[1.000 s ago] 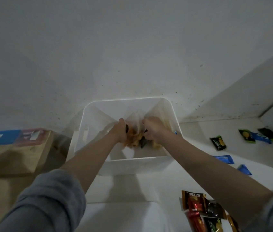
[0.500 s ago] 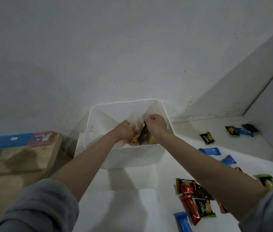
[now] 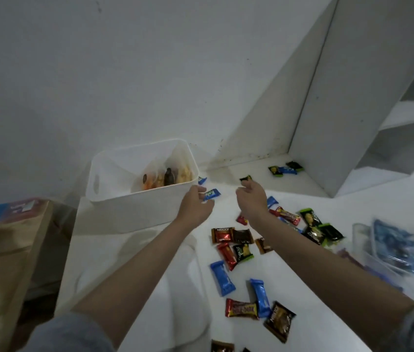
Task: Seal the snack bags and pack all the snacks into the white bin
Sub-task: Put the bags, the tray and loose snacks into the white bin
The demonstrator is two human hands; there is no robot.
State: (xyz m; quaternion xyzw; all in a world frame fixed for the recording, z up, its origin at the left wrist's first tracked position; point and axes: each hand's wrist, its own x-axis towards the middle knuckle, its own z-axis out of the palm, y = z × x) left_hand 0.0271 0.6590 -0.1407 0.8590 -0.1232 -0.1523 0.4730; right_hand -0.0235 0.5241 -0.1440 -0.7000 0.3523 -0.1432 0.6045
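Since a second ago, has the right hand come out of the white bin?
Yes. The right hand was inside the white bin on the clear snack bag; now it is outside, right of the bin's rim, over the table.

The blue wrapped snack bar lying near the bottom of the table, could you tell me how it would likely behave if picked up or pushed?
The blue snack bar is small and flat, so it is probably light and unlikely to roll. Its glossy wrapper suggests it may slide easily on the smooth white table if pushed. The crimped wrapper ends look thin, so they would likely flex when pinched.
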